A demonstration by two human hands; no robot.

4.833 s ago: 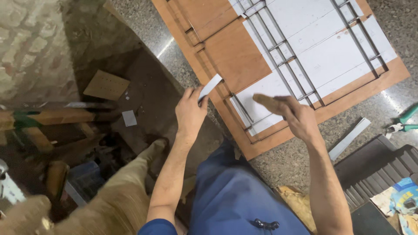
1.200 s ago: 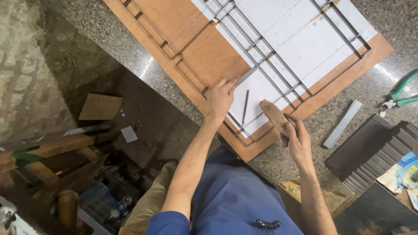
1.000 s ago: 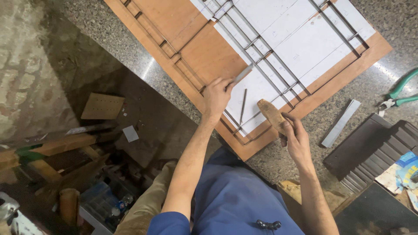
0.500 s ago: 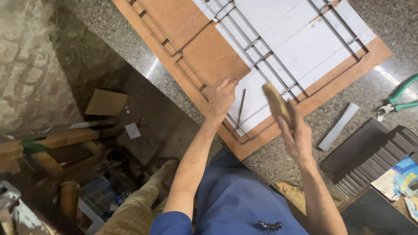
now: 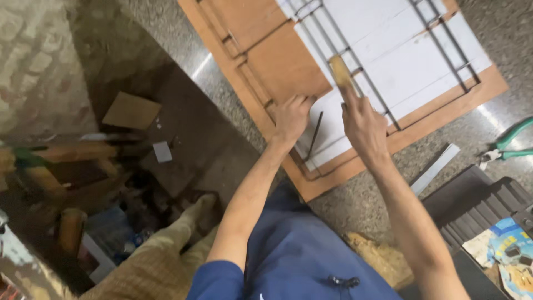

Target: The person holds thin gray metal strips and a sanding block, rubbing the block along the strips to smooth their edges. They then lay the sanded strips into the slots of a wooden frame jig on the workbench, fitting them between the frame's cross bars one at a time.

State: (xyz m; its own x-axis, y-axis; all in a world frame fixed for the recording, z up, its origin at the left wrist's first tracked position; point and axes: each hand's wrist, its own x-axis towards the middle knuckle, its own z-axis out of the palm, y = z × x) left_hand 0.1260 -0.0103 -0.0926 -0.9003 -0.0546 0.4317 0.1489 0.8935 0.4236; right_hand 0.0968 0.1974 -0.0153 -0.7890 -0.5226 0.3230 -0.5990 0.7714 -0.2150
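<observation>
Raised higher now, right hand (image 5: pixel 363 125) gripping wooden handle (image 5: pixel 340 71), left hand (image 5: pixel 290 115) pinning grille (image 5: pixel 355 55)

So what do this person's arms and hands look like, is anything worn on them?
Both arms are bare from the short blue sleeve down to the fingers. The left hand and right hand wear no gloves, and no watch, ring or band shows on either wrist. The blue top covers the body below them.

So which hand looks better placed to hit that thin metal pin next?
Probably the right hand: it grips the wooden-handled tool, raised over the white panel. The left hand rests beside the pin, steadying.
</observation>
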